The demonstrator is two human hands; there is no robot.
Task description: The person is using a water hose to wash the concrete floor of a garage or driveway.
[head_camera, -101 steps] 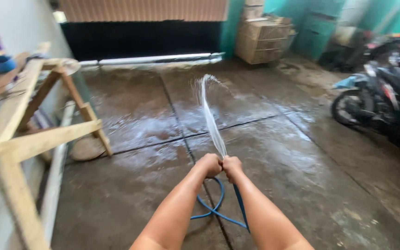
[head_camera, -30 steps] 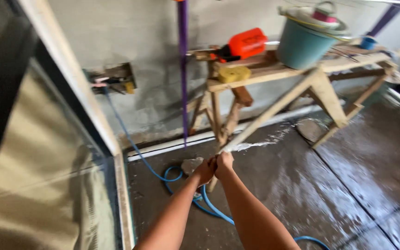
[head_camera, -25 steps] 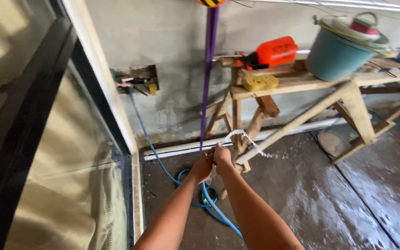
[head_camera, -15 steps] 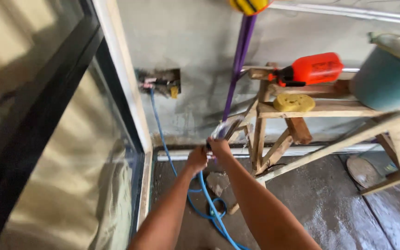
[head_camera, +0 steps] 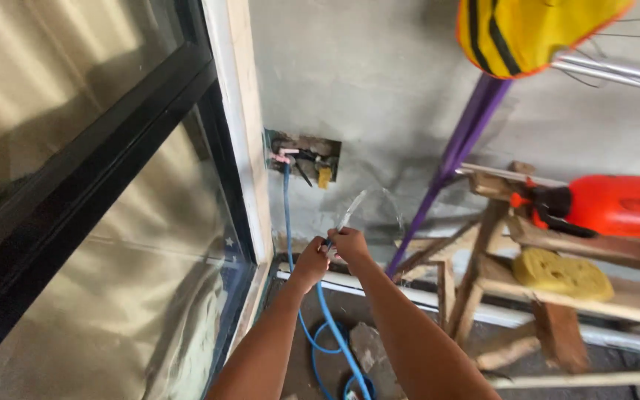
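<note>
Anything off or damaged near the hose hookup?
Yes. The tap sits in a rough, unfinished hole in the wall, pipework exposed. Both hands, left hand and right hand, hold the blue hose, and water jets toward the wall.

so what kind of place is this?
Probably a home yard or carport work corner: bare cement wall with a tap recess, rough wooden trestle holding an orange sprayer and yellow sponge; both hands grip a blue hose.

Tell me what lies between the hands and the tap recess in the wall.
In the head view, bare grey wall and a thin water jet lie between the hands and the recess; the blue hose hangs alongside.
</note>
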